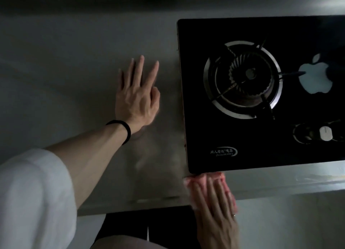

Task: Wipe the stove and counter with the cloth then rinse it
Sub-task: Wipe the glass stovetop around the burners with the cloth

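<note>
The right hand (216, 202) was flat, fingers together, pressed down on the pink cloth (203, 180), right at the front strip of the worktop (74, 62)! The cloth sat bunched under the fingers, touching the near left corner of the black stove (242, 146) and reaching the worktop's front edge. A ring showed on one finger of that hand.

Over on the left, the left hand (137, 97) lay palm down on the bare grey worktop, just beside the stove's left edge, holding nothing. Its fingers were stretched out and spread, with one curled under; whether the palm truly bore weight, I couldn't tell. A black band (125, 131) circled the wrist, and a white sleeve (33, 192) was pushed up the forearm.

On the stove, the burner (242, 79) with its metal ring and dark pan supports stood uncovered. A white knob (325, 134) sat at the front right. A pale apple-shaped patch (313, 79) gleamed on the glass beside the burner, and a small printed logo (223, 152) showed near the front left. The scene was dim, and the cloth hand looked slightly blurred.
</note>
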Demonstrator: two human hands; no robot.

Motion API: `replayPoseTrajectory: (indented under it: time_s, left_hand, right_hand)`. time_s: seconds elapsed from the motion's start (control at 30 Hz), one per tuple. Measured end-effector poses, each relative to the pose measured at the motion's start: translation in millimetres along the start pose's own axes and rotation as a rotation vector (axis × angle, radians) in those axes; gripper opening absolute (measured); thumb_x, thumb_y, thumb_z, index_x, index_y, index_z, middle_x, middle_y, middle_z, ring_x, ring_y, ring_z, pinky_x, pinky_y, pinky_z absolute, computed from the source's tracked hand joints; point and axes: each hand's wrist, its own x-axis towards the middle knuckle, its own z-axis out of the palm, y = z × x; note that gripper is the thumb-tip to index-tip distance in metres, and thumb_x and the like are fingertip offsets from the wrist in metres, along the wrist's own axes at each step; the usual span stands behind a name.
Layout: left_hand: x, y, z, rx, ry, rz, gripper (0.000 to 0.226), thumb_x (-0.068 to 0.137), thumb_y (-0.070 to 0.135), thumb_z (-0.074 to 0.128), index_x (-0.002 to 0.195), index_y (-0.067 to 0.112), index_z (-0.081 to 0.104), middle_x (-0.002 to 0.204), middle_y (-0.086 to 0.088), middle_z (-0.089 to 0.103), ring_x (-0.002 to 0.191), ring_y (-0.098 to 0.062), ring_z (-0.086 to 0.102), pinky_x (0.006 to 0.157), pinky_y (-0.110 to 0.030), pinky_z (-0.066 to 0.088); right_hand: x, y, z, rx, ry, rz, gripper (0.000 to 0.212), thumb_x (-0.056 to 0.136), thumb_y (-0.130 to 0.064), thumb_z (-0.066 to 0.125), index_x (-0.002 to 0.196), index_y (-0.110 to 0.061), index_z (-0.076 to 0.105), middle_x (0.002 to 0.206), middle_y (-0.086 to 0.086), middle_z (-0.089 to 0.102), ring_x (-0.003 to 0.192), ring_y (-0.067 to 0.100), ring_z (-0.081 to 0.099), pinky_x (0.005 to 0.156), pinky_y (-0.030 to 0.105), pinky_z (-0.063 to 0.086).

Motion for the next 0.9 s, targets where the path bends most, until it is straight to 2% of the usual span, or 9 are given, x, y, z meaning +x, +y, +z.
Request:
replayPoseTrajectory:
  time_s: [0.07,0.23,0.3,0.37,0.43,0.5,0.6,0.73,0.9]
  left_hand:
    - [1.1,-0.4,-2.0,-0.016,-0.007,-0.010,0.067,0.101,0.035,0.035,0.167,0.030,0.023,0.175,-0.014,0.016,0.161,-0.037,0.016,0.128,-0.060,0.016]
    - [2.7,1.2,-1.1,-0.012,0.006,-0.027,0.069,0.100,0.036,0.034,0.167,0.031,0.022,0.175,-0.013,0.016,0.161,-0.038,0.017,0.128,-0.060,0.015]
    - [2.5,1.6,-0.9,-0.007,0.004,-0.019,0.069,0.100,0.035,0.035,0.167,0.031,0.021,0.175,-0.013,0.015,0.161,-0.038,0.016,0.128,-0.061,0.015]
    - [1.8,1.0,0.1,-0.010,0.006,-0.015,0.069,0.100,0.034,0.035,0.167,0.030,0.020,0.175,-0.014,0.014,0.161,-0.039,0.015,0.128,-0.061,0.015]
    - [2.2,0.7,0.6,-0.016,0.014,-0.012,0.069,0.100,0.034,0.035,0.167,0.030,0.020,0.175,-0.014,0.014,0.161,-0.039,0.014,0.129,-0.061,0.014]
    - [2.1,-0.3,1.2,-0.020,0.010,-0.009,0.069,0.100,0.034,0.035,0.167,0.030,0.019,0.175,-0.015,0.013,0.161,-0.039,0.014,0.129,-0.061,0.014]
    - [1.7,-1.3,2.1,-0.016,0.022,-0.008,0.069,0.100,0.034,0.035,0.167,0.030,0.018,0.175,-0.015,0.014,0.161,-0.039,0.014,0.129,-0.061,0.014]
    - [3.2,-3.5,6.4,-0.019,0.047,0.008,0.069,0.101,0.035,0.035,0.167,0.031,0.018,0.174,-0.015,0.017,0.160,-0.041,0.016,0.128,-0.062,0.016]
    - [3.6,-3.8,8.9,-0.026,0.065,0.004,0.069,0.100,0.035,0.035,0.167,0.032,0.018,0.174,-0.015,0.018,0.160,-0.040,0.017,0.128,-0.062,0.015]
  right_hand:
    - [-12.5,61.4,-37.8,-0.230,0.226,0.106,0.053,0.109,-0.039,0.032,0.143,-0.010,0.061,0.159,0.022,0.043,0.154,0.042,0.031,0.124,0.057,0.028]
    - [-11.1,112.4,-62.6,-0.172,0.156,0.278,0.059,0.107,-0.027,0.029,0.160,0.000,0.028,0.171,0.023,0.014,0.160,0.042,0.008,0.125,0.067,0.016]
    - [-7.8,101.4,-54.7,-0.156,0.240,0.306,0.056,0.105,-0.015,0.033,0.159,0.001,0.031,0.168,0.027,0.021,0.158,0.048,0.011,0.123,0.070,0.018]
    - [-9.8,66.2,-33.6,-0.183,0.261,0.138,0.049,0.103,-0.005,0.036,0.151,0.002,0.047,0.162,0.029,0.033,0.157,0.049,0.016,0.122,0.069,0.022]
    - [-14.9,25.6,-7.7,-0.120,0.216,-0.047,0.051,0.098,-0.002,0.049,0.148,-0.007,0.055,0.163,0.019,0.039,0.156,0.041,0.026,0.123,0.061,0.028]
    - [-9.7,-11.8,13.3,-0.059,0.139,-0.155,0.063,0.095,-0.006,0.054,0.156,-0.020,0.047,0.167,0.007,0.037,0.156,0.034,0.029,0.126,0.053,0.027]
    - [7.1,-45.9,22.6,-0.042,0.087,-0.142,0.072,0.094,-0.015,0.056,0.162,-0.027,0.035,0.172,0.001,0.025,0.160,0.027,0.022,0.129,0.048,0.021]
    - [8.2,-19.2,3.6,-0.064,0.140,-0.116,0.079,0.091,-0.008,0.054,0.163,-0.032,0.031,0.169,0.000,0.032,0.158,0.023,0.028,0.128,0.045,0.026]
    - [-20.4,23.0,-16.1,-0.090,0.144,-0.090,0.056,0.099,-0.004,0.043,0.151,-0.022,0.054,0.161,0.006,0.046,0.152,0.029,0.040,0.119,0.053,0.040]
